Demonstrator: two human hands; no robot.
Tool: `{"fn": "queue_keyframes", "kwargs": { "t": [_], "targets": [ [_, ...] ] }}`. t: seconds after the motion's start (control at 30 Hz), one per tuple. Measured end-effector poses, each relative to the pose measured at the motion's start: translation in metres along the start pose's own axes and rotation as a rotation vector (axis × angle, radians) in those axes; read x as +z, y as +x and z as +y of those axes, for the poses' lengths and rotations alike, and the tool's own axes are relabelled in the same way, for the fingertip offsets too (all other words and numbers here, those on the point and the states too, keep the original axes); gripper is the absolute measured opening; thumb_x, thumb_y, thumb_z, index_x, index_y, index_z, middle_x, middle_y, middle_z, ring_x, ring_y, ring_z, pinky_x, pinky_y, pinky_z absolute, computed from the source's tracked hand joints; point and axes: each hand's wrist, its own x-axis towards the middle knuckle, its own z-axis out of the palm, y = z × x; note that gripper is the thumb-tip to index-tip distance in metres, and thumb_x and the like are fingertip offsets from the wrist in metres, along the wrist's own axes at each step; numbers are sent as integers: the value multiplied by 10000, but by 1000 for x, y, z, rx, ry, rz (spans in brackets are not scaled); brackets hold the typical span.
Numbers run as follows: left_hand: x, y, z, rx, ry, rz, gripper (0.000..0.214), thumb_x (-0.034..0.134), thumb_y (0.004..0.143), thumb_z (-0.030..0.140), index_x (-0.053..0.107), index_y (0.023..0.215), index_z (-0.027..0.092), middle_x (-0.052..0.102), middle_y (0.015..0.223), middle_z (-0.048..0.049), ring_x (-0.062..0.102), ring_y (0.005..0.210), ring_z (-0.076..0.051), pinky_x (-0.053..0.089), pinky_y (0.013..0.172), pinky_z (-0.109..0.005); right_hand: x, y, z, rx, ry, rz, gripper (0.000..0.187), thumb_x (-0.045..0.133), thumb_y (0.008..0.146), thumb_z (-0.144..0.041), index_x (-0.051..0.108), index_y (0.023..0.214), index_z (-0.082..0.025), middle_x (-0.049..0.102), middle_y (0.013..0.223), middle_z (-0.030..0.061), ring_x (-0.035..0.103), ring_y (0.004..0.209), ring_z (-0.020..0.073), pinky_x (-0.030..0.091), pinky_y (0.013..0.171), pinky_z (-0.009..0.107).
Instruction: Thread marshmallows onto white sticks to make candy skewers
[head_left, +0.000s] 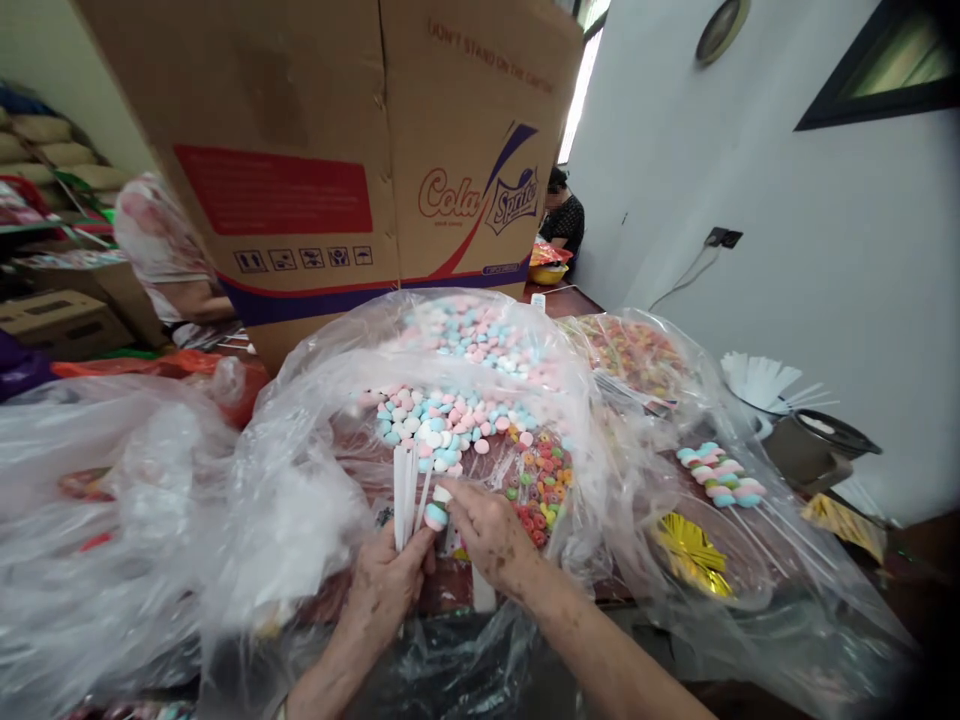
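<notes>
My left hand (386, 585) is closed around a bundle of white sticks (405, 495) that stand upright in its grip. Beside them, a short stack of marshmallows (436, 516), blue and pink with a green piece above, shows between my hands. At its top, the fingers of my right hand (487, 530) close on a white marshmallow (442, 494). Just beyond lies a pile of pink, blue and white marshmallows (450, 415) spilling from a clear plastic bag (300, 390). Colourful ring-shaped candies (544, 480) are heaped right of my right hand.
A large cardboard box (315, 120) towers behind the bag. On the right lie finished-looking marshmallow skewers (720, 475), gold ties (694, 555), and a dark pot (810, 450). Another bag of ring candies (630, 350) sits behind. Two other people (169, 250) are partly visible beyond the box.
</notes>
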Motion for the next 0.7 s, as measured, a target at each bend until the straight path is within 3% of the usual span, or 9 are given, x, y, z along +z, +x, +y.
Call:
{"fn": "queue_keyframes", "kwargs": {
  "t": [0.1, 0.23, 0.37, 0.47, 0.57, 0.7],
  "targets": [
    [1, -3, 8, -26, -4, -51, 473, 642, 717, 607, 526, 498, 204, 402, 271, 75, 316, 255, -71, 204, 318, -184, 1, -3, -2, 20, 3, 37, 371, 407, 947, -186, 638, 1238, -172, 711, 1120, 117, 668, 1026, 230, 518, 920, 356],
    [-2, -2, 2, -7, 5, -109, 443, 650, 727, 577, 568, 534, 187, 455, 287, 62, 352, 259, -69, 223, 317, -172, -6, -5, -4, 23, 19, 51, 373, 439, 931, -183, 652, 1236, -214, 709, 1144, 89, 666, 1034, 214, 512, 921, 335],
    [-4, -1, -4, 13, 16, -120, 417, 638, 747, 538, 572, 541, 181, 457, 285, 63, 338, 261, -63, 219, 328, -172, -36, -2, 8, 73, -46, 122, 355, 452, 936, -208, 644, 1233, -237, 722, 1123, 47, 668, 1006, 187, 505, 900, 307],
    [-3, -4, 0, 9, 17, -106, 410, 625, 744, 529, 560, 538, 181, 450, 284, 66, 343, 271, -60, 229, 352, -168, -72, 5, 29, 181, -276, 141, 297, 423, 964, -227, 696, 1079, -210, 732, 1025, 49, 656, 948, 179, 480, 860, 277],
    [-2, -6, 7, -19, 20, -101, 403, 623, 721, 539, 557, 541, 185, 451, 287, 65, 354, 277, -66, 249, 361, -173, -100, 14, 51, 316, -657, 27, 274, 436, 959, -197, 710, 950, -197, 722, 976, 60, 623, 919, 172, 436, 815, 244],
    [-2, -6, 9, -65, 16, -95, 411, 631, 686, 563, 553, 535, 189, 453, 294, 63, 362, 280, -69, 254, 360, -176, -99, 25, 71, 392, -874, -116, 228, 493, 926, -176, 712, 859, -183, 711, 898, 73, 594, 858, 180, 404, 767, 250]
  ]
}}
